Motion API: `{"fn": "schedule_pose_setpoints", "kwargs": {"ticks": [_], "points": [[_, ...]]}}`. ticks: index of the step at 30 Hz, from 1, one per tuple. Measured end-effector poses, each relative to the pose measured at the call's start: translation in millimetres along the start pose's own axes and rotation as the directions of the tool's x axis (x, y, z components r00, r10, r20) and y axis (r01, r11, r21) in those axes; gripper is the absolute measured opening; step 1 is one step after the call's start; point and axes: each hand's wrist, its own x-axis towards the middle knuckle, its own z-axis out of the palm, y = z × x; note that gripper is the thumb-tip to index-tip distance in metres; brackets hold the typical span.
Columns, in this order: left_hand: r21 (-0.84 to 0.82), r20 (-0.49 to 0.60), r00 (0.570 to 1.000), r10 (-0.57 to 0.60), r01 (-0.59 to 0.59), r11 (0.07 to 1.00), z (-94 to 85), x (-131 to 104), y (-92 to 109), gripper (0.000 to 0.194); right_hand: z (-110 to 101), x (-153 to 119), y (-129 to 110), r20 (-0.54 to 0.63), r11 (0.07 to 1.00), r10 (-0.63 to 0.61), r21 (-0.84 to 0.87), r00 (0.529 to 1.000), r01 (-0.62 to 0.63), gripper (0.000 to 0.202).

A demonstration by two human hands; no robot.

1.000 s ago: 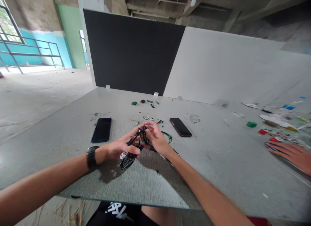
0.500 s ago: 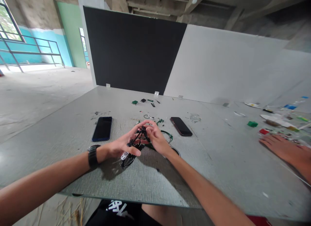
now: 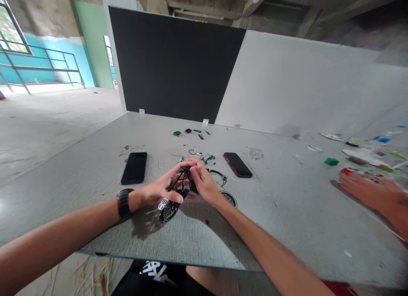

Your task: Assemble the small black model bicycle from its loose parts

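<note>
Slanting from seven to one o'clock, the black bicycle model (image 3: 185, 193) sits between the left hand (image 3: 159, 190), fingers curled round it, and the right hand (image 3: 204, 184), fingers pinching nearer the one-o'clock end; its spoked wheel (image 3: 168, 212) lies toward seven.

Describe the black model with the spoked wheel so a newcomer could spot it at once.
Start at the gray table in front of the black-and-white panel. Near its front edge, the left hand and right hand meet around the black model. A spoked wheel and small white part by the left thumb set it apart from the green pieces farther back.
</note>
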Motion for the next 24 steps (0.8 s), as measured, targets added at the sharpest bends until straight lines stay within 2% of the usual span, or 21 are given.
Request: {"fn": "schedule_pose_setpoints", "kwargs": {"ticks": [5, 12, 14, 16, 19, 21, 24], "points": [[0.026, 0.018, 0.999, -0.036, 0.036, 0.999, -3.8, 0.9, 3.4, 0.082, 1.2, -1.4, -1.0, -0.022, 0.991, -0.019, -0.133, 1.000, 0.016, 0.049], [0.105, -0.019, 0.998, -0.067, 0.069, 0.992, -8.3, 1.2, 11.8, 0.080, -2.4, 2.9, 3.3, -0.019, 0.987, -0.067, -0.146, 0.998, 0.063, 0.047], [0.121, -0.040, 0.997, -0.063, 0.067, 0.990, -9.5, 0.9, 17.1, 0.079, -11.1, 7.3, 4.9, -0.040, 0.984, -0.094, -0.156, 0.995, 0.087, 0.048], [0.144, -0.078, 0.994, -0.072, 0.082, 0.986, -13.2, 0.2, 22.9, 0.079, -24.7, 11.9, 6.9, -0.114, 0.976, -0.130, -0.192, 0.985, 0.107, 0.047], [0.180, -0.115, 0.992, -0.055, 0.075, 0.981, -25.5, -1.6, 30.1, 0.080, -50.0, 16.7, 10.3, -0.219, 0.948, -0.143, -0.311, 0.965, 0.070, 0.042], [0.216, -0.124, 0.992, -0.040, 0.066, 0.974, -35.8, -3.3, 34.0, 0.083, -65.3, 17.5, 11.9, -0.179, 0.883, -0.118, -0.469, 0.977, 0.021, 0.034], [0.261, -0.149, 0.988, -0.044, 0.082, 0.962, -46.7, -6.0, 39.9, 0.093, -78.9, 16.8, 13.3, 0.000, 0.745, -0.082, -0.664, 0.997, 0.061, 0.017]]}}
